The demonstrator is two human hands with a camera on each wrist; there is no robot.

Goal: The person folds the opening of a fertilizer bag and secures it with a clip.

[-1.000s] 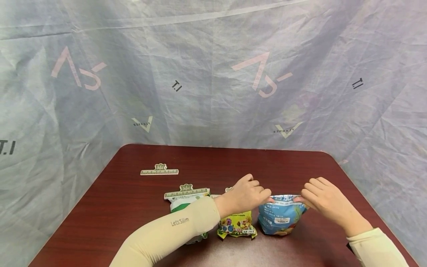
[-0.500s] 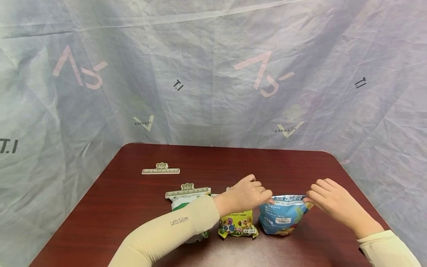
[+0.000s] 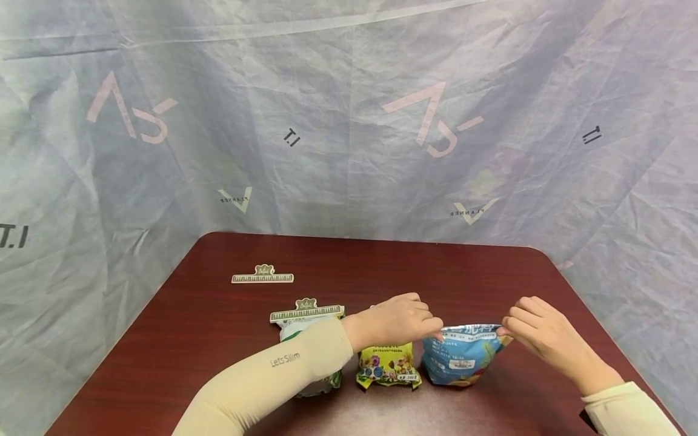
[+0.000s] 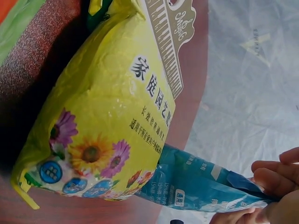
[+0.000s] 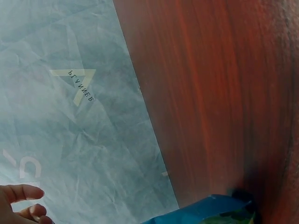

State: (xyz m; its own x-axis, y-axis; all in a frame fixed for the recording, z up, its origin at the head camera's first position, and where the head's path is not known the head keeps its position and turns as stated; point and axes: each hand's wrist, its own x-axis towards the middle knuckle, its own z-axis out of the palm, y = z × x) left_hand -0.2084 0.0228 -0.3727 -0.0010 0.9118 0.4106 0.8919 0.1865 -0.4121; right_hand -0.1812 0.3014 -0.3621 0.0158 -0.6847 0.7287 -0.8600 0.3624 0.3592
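Observation:
A blue printed bag (image 3: 463, 357) stands upright on the table, its top edge stretched between two hands. My left hand (image 3: 406, 319) pinches the left top corner, and my right hand (image 3: 542, 333) pinches the right one. Seen from the left wrist, the blue bag (image 4: 187, 182) runs behind a yellow flowered bag (image 4: 103, 107) toward the left hand's fingers (image 4: 273, 179). A piano-key-patterned clip (image 4: 168, 46) sits along the yellow bag's top. The right wrist view catches only part of the blue bag (image 5: 205, 212) and some fingers (image 5: 23, 192).
Left of the yellow bag stands a white-and-green bag (image 3: 291, 330), partly behind the left sleeve (image 3: 283, 369), with a clip (image 3: 307, 312) on its top. Another such clip (image 3: 263, 278) lies loose at the back left of the dark red table (image 3: 163, 345). Grey cloth (image 3: 349, 151) hangs behind.
My right hand has slid to the right along the blue bag's top, from nearer its middle to the right corner. Both hands and the bag's top edge then dip slightly.

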